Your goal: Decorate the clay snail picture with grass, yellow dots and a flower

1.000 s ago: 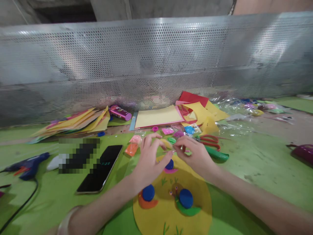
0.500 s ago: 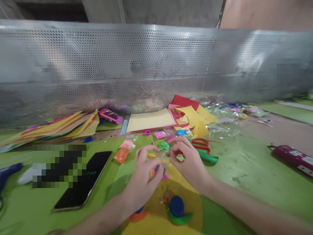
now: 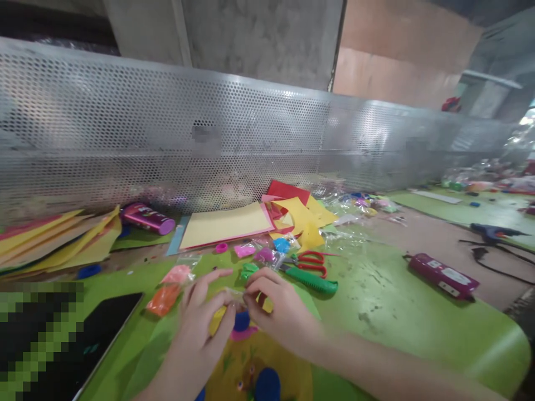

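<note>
L hand (image 3: 204, 312) is hovering low at pic centre, palm facing in, index finger stretching fwd above the others, thumb and a bent finger reaching toward the R hand (image 3: 278, 312). R hand is curling its fingers, thumb and index tips pinching close tog. Both sets of fingertips are nearly meeting. L forearm is rising steeply from the bottom edge, mostly cut off; R forearm (image 3: 376, 356) is slanting in from lower R, wrist approx straight.
</note>
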The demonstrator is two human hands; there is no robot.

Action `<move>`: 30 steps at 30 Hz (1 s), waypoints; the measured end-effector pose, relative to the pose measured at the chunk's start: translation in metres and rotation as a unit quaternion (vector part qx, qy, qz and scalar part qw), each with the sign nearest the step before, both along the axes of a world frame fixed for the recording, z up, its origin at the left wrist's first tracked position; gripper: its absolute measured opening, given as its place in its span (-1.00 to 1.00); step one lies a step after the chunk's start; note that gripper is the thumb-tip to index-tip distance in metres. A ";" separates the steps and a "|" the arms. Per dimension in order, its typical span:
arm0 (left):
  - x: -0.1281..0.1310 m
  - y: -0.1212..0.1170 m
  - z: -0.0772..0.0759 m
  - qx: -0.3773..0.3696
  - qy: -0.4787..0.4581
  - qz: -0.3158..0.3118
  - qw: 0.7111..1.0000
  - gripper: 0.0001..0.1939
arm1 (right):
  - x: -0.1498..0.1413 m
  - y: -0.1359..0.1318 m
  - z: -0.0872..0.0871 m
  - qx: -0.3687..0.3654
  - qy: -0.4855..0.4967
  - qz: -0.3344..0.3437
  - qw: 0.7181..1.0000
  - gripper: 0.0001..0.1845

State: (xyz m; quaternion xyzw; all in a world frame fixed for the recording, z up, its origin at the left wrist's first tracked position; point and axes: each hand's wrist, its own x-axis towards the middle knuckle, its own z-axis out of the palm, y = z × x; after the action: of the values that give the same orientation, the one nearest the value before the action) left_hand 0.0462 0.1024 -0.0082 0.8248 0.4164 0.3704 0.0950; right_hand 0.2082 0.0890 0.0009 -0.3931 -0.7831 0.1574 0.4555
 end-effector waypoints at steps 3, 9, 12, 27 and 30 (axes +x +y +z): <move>-0.002 0.001 -0.003 -0.009 -0.003 -0.007 1.000 -0.80 | 0.002 0.000 -0.001 -0.001 -0.014 -0.005 1.000 -0.85; -0.002 -0.001 0.002 -0.043 -0.050 -0.036 0.997 -0.83 | 0.005 0.001 -0.001 0.001 -0.014 0.016 1.000 -0.82; -0.002 0.001 0.006 -0.104 -0.149 -0.029 0.983 -0.92 | 0.006 0.004 0.004 -0.042 0.036 -0.005 0.998 -0.81; -0.002 0.004 0.019 -0.188 -0.199 -0.025 0.961 -0.83 | 0.014 0.005 0.023 -0.184 -0.008 -0.004 0.983 -0.88; -0.002 0.003 0.021 -0.172 -0.191 -0.032 0.966 -0.84 | 0.017 0.004 0.030 -0.161 -0.034 -0.002 0.986 -0.88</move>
State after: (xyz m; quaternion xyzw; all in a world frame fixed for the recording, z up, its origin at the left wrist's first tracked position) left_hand 0.0437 0.1051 0.0124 0.7230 0.4214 0.4403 0.3252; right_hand 0.2248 0.0927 0.0313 -0.4681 -0.7618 0.2673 0.3594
